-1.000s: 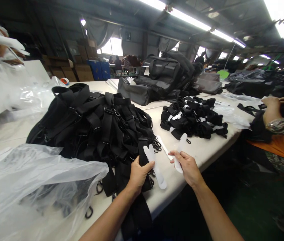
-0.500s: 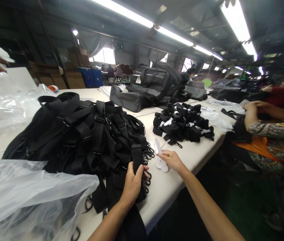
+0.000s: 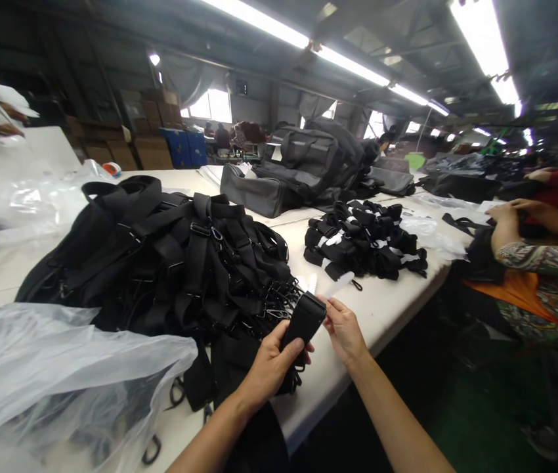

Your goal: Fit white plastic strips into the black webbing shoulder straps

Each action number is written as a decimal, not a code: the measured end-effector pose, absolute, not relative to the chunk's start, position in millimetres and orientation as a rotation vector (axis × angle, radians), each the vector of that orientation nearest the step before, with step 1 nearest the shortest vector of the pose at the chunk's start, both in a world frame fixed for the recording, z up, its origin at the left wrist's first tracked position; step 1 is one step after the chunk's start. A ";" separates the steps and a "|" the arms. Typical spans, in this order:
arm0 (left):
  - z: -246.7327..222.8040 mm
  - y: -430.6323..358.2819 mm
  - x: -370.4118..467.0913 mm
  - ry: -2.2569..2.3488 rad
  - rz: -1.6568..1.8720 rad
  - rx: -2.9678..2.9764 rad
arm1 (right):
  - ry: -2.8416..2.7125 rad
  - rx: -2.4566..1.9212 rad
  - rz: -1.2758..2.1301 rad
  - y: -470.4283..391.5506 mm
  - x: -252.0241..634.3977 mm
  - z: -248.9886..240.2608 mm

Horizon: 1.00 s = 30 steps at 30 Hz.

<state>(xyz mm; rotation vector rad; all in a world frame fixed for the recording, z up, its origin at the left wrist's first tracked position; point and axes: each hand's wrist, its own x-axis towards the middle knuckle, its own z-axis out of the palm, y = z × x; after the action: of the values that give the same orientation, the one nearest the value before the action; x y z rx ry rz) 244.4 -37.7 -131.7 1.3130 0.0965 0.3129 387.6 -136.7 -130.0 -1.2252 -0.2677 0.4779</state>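
Observation:
A folded black strap (image 3: 303,320) is gripped in my left hand (image 3: 272,360), its upper end tilted to the right. My right hand (image 3: 345,330) pinches a white strip (image 3: 341,285) close beside the strap's top end. More white strips (image 3: 311,282) lie on the table just behind. To the left spreads a big heap of black straps (image 3: 175,256) with buckles and hooks. Beyond my right hand sits a smaller pile of bundled black straps (image 3: 362,240) with white bands around them.
Clear plastic sheeting (image 3: 77,387) covers the near left of the white table (image 3: 382,309). Black bags (image 3: 303,161) stand at the back. At the right, a person in a patterned sleeve (image 3: 530,253) handles dark items. Blue boxes (image 3: 183,148) stand in the background.
My left hand has raised the strap off the heap and tilted it rightward. My right hand has brought a white strip up beside the strap's end.

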 end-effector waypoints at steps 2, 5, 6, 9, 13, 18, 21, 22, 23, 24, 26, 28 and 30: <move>-130.7 -40.7 244.0 0.057 0.251 1.299 | -0.275 -1.192 0.521 -134.9 376.4 -133.2; -133.8 -42.3 244.6 0.045 0.222 1.270 | -0.244 -1.145 0.741 -136.1 360.8 -137.8; -135.7 -41.8 245.1 0.054 0.230 1.260 | -0.226 -1.120 0.810 -137.4 357.1 -138.6; -141.0 -37.5 246.6 0.096 0.264 1.255 | -0.265 -1.068 0.876 -142.6 349.3 -138.4; -144.3 -31.0 247.6 0.180 0.289 1.282 | -0.445 -1.118 0.879 -150.9 340.5 -140.0; -148.2 -29.4 248.1 0.242 0.278 1.367 | -0.495 -1.452 0.492 -160.6 333.6 -159.0; -149.1 -29.9 248.1 0.248 0.244 1.452 | -0.457 -1.540 0.304 -165.5 330.9 -170.6; -148.8 -29.8 248.0 0.245 0.232 1.486 | -0.459 -1.540 0.291 -167.2 329.7 -172.9; -148.2 -29.4 247.8 0.241 0.224 1.525 | -0.468 -1.539 0.293 -168.8 328.4 -174.1; -147.4 -28.7 247.7 0.236 0.220 1.568 | -0.489 -1.544 0.310 -170.5 327.2 -174.5; -145.8 -27.0 247.3 0.227 0.233 1.662 | -0.578 -1.528 0.376 -174.2 326.1 -172.9; -144.5 -25.5 246.5 0.222 0.251 1.751 | -0.705 -1.476 0.453 -178.6 327.1 -169.3; -143.5 -25.2 244.9 0.211 0.241 1.823 | -0.863 -1.473 0.463 -183.6 329.6 -164.7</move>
<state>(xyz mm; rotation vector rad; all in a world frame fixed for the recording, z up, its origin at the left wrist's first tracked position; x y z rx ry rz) 244.9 -25.2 -143.5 1.8233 0.2108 0.2411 329.6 -183.6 -164.7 -1.4734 -0.8626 0.4627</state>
